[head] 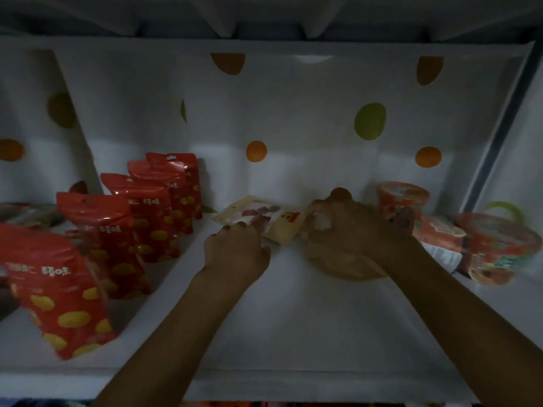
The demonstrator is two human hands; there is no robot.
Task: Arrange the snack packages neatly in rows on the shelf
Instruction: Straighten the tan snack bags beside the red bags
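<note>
**Q:** What is logged on the left?
**A:** Red glossy snack pouches with yellow spots (117, 227) are stood in a row on the white shelf (293, 333), running from near left to far. The nearest pouch is smeared by blur. Darker packs at the left edge cannot be made out.

**Q:** Centre?
**A:** A pale cream flat pouch with pinkish pieces pictured on it (264, 215) is laid flat at far centre, just right of the row's far end. Its near edge is covered by the left hand (238, 248). The fingers are bent with their tips set on that edge. Whether the pouch is pinched cannot be told.

**Q:** Right hand?
**A:** The right hand (352, 230) is curled over a tan rounded package (346, 265), just right of the cream pouch, with the fingers wrapped over its top. Most of the package is hidden under the hand, and no print can be read.

**Q:** Rest?
**A:** Orange printed tubs (402, 198) are noted at far right, one upright and one tipped over and blurred. A flat orange packet (440, 233) is lodged between them. A green loop (504, 211) behind the tipped tub is not identified. The white back wall with orange and green dots (293, 113) is dim.
</note>
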